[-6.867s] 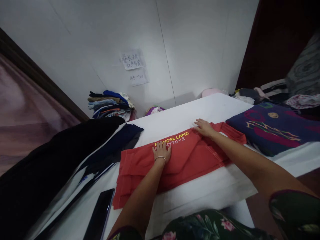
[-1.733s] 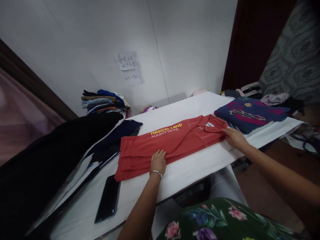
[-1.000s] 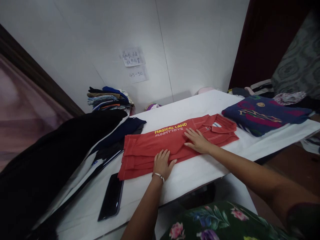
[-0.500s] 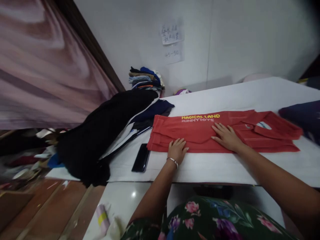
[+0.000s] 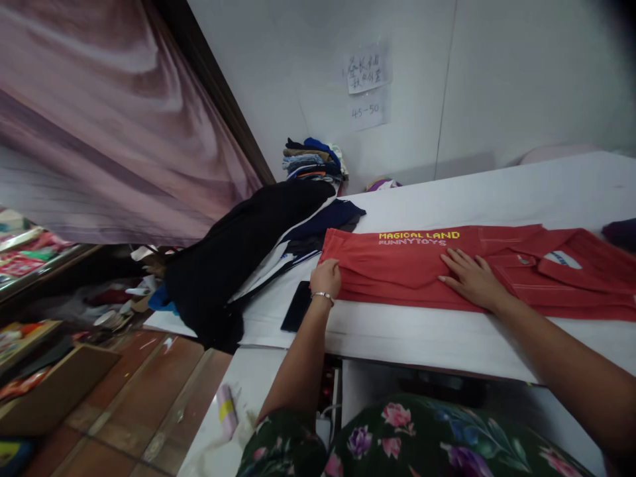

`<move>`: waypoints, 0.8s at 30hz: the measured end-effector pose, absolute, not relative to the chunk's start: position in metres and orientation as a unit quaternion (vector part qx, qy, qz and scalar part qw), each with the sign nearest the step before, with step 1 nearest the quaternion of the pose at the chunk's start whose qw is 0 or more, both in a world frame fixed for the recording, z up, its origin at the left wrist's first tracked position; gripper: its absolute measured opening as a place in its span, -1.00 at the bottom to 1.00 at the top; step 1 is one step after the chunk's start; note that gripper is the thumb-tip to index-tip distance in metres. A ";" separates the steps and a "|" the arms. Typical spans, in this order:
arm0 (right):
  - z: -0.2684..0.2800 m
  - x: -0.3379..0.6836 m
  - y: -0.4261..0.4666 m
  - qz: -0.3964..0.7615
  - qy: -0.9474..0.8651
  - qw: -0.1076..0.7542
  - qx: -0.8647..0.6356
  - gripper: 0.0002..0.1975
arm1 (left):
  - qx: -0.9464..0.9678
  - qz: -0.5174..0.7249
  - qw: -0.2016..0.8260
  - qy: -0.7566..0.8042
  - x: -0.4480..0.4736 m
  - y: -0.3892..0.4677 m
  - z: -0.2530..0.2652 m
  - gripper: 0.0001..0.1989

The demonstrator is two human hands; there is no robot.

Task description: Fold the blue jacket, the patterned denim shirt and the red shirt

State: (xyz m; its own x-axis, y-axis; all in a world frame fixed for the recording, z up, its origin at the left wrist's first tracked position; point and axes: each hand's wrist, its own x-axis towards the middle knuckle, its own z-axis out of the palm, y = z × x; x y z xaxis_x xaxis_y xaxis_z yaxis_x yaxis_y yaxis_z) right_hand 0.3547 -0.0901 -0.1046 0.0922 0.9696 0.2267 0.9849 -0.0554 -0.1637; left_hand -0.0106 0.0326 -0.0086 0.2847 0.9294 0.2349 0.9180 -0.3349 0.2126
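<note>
A folded red shirt lies lengthwise on the white table, its collar and label toward the right and yellow "MAGICAL LAND" lettering near the far edge. My left hand is closed on the shirt's near left corner, fingers curled, with a bracelet at the wrist. Spread flat on the middle of the shirt is my right hand, fingers apart. Just left of my left hand a black phone rests on the table, partly covered by that hand and wrist.
Black clothing and a navy garment are heaped at the left. Behind them stands a stack of folded clothes by the wall. A dark garment lies at the far right. A cardboard box is on the floor.
My left hand has gone from lying flat on the shirt to gripping its left corner. My right hand stays flat on the shirt. The camera view has turned left.
</note>
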 end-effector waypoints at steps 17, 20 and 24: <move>-0.082 0.342 -0.093 0.008 -0.665 0.143 -0.733 -0.33 | 0.816 0.003 -0.029 0.577 0.022 0.094 -0.008 -0.66; -0.077 0.340 -0.093 0.013 -0.665 0.151 -0.731 -0.33 | 0.836 0.034 -0.032 0.547 0.050 0.094 -0.006 -0.63; -0.071 0.339 -0.093 0.046 -0.663 0.162 -0.730 -0.31 | 0.862 0.050 0.009 0.505 0.083 0.086 -0.022 -0.46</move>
State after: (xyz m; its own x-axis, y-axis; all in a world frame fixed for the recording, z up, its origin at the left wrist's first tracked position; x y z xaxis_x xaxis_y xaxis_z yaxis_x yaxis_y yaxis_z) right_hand 0.3390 -0.0926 -0.0714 0.1176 0.9820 0.1475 0.9519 -0.0692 -0.2985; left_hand 0.0829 0.0858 -0.0216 0.4859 0.8707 0.0762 0.8688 -0.4907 0.0659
